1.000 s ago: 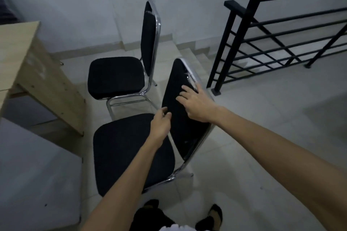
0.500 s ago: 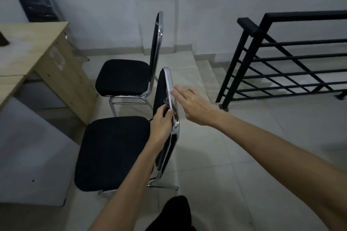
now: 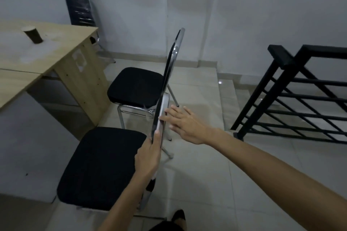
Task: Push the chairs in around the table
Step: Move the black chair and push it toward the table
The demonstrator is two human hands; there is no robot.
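Fingers (image 3: 156, 133) of the left hand (image 3: 148, 157) wrap the chrome top rail of the nearest chair (image 3: 101, 167), thumb over the edge, holding the backrest firmly, while the right hand (image 3: 185, 124) lies flat against the back of the same rest, its fingers (image 3: 165, 118) spread wide and gripping nothing, a pairing that looks meant to steer with one hand and shove with the other. That chair stands pulled out from the wooden surface (image 3: 22, 65), its black seat facing the desk's side panel and not yet tucked under. Just beyond it a second chair (image 3: 137, 86), same black padding and chrome frame, also sits out from the surface, its back nearly edge-on to the viewer. Farther off, a third chair (image 3: 79, 5) rests at the far end against the wall. A dark cup (image 3: 33, 34) stands on the surface. To the right, a black railing (image 3: 293, 88) guards the steps going down, so the push probably has to go leftward, away from the drop.
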